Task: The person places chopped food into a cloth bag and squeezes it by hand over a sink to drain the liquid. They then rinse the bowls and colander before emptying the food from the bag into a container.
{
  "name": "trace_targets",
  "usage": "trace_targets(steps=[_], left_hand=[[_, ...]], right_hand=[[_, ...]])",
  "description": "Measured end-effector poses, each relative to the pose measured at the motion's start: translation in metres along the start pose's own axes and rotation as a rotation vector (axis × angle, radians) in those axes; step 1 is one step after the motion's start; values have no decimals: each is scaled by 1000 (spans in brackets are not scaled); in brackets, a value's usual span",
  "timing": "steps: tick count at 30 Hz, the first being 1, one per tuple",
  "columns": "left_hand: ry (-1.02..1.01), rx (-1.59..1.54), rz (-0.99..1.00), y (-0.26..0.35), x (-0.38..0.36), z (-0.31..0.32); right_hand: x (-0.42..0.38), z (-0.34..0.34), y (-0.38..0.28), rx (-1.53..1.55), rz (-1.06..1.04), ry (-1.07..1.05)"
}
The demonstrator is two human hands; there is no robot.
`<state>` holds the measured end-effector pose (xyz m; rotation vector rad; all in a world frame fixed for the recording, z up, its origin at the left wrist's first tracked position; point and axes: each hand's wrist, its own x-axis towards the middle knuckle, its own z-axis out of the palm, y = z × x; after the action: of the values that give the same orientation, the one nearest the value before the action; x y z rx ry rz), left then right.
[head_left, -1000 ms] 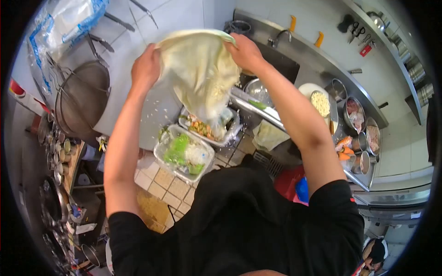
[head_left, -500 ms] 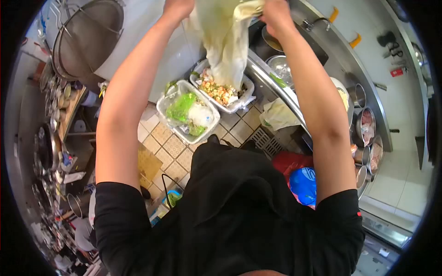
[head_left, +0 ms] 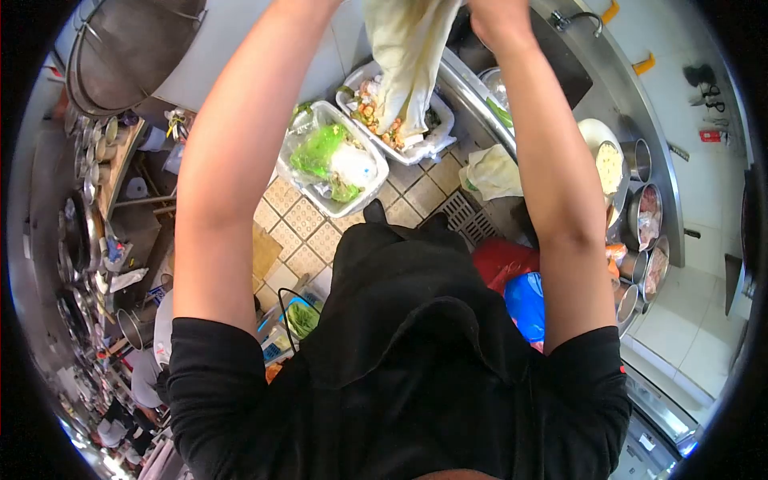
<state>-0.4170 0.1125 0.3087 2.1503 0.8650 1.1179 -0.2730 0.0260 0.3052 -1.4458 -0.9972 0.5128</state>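
A long off-white cloth [head_left: 410, 60] hangs from the top edge of the view. Its lower end reaches down to the food scraps in a lined white bin [head_left: 444, 142]. My right hand [head_left: 500, 22] is closed at the cloth's upper right side, its fingertips partly cut off by the frame. On the other side, my left hand [head_left: 316, 5] lies at the top edge, with little more than the wrist showing; its fingers are out of sight. Beside the scrap bin stands a second white bin [head_left: 378, 188] holding green leaves and plastic bags.
Along the right runs a steel counter with a sink [head_left: 552, 68], a faucet [head_left: 580, 18], a plate of pale food [head_left: 610, 168] and several metal bowls [head_left: 646, 212]. A crumpled cloth [head_left: 492, 174] and a floor drain [head_left: 468, 218] lie below. Large round strainers [head_left: 132, 48] hang upper left.
Both my hands have gone up toward the top edge, the left nearly out of view. The cloth hangs more gathered and narrower. The camera view has shifted slightly.
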Motion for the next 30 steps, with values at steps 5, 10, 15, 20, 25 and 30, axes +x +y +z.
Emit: trace_targets(steps=[5, 10, 15, 20, 25, 30], left_hand=[[-32, -125, 98, 1, -39, 33], [98, -267, 5, -48, -83, 126], [-184, -316, -182, -61, -117, 169], [-213, -466, -40, -1, -177, 197], [-646, -519, -261, 40, -242, 252], [-1101, -317, -356, 27, -332, 372]], right_hand=[[26, -6, 12, -111, -238, 75], [8, -34, -8, 290, -305, -61], [-37, -140, 2, 496, -282, 69], [-157, -225, 21, 465, -94, 653], [-314, -290, 190, 697, 198, 913], [-436, -309, 354, 1280, 617, 1150]])
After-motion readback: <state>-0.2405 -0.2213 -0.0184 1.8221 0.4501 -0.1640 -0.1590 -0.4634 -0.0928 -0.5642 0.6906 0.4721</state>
